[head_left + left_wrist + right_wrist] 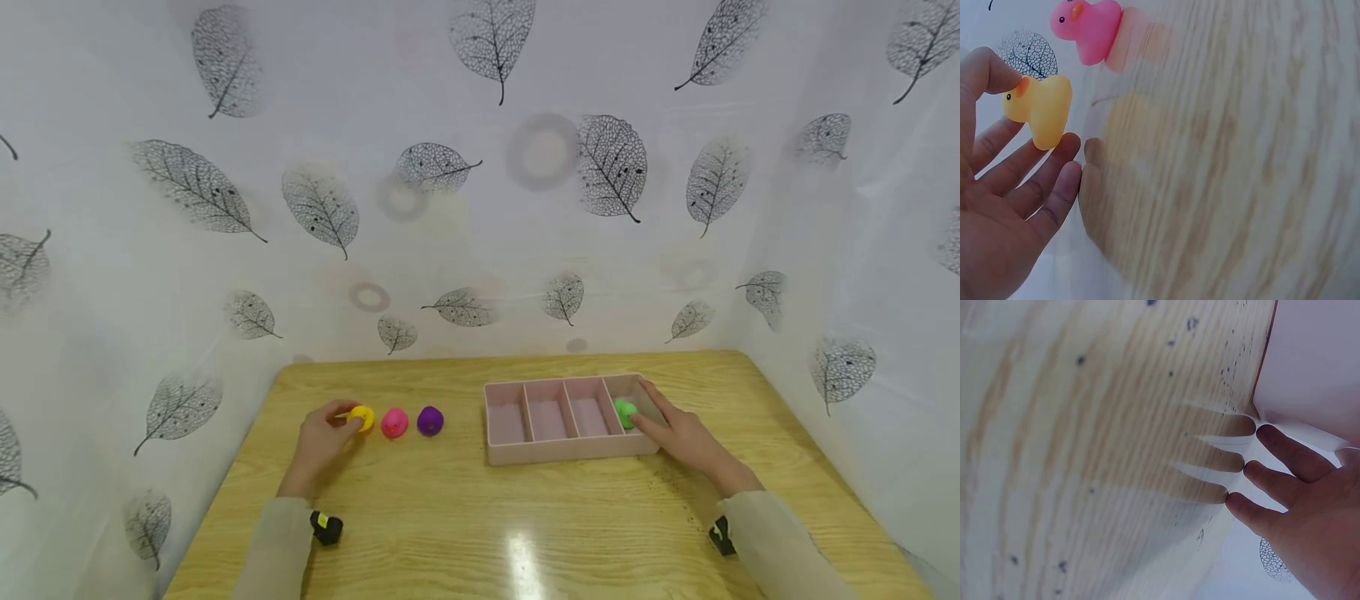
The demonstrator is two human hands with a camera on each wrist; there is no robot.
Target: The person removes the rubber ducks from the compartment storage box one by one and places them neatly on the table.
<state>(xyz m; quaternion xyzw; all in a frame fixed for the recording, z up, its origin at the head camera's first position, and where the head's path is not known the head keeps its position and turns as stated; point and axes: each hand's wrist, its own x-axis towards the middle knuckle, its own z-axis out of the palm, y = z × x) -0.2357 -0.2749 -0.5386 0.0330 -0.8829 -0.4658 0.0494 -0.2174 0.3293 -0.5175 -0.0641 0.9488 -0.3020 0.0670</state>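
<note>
Three toy ducks stand in a row on the wooden table [450, 517]: yellow duck [363, 417], pink duck [394, 422], purple duck [430, 420]. My left hand [347, 419] pinches the yellow duck [1038, 109]; the thumb [994, 69] is on its beak and the fingers [1054, 169] run along its other side. The pink duck [1088, 28] stands just beyond. A pink four-compartment tray [562, 452] holds a green duck [624, 411] in its rightmost compartment. My right hand [651, 419] lies over the tray's right end beside that duck, with straight fingers [1272, 481] holding nothing.
White curtains printed with leaves [480, 208] close off the table at the back and both sides. The tray's other three compartments hold nothing. In the right wrist view the tray wall [1316, 356] sits beside my fingertips on the table [1085, 425].
</note>
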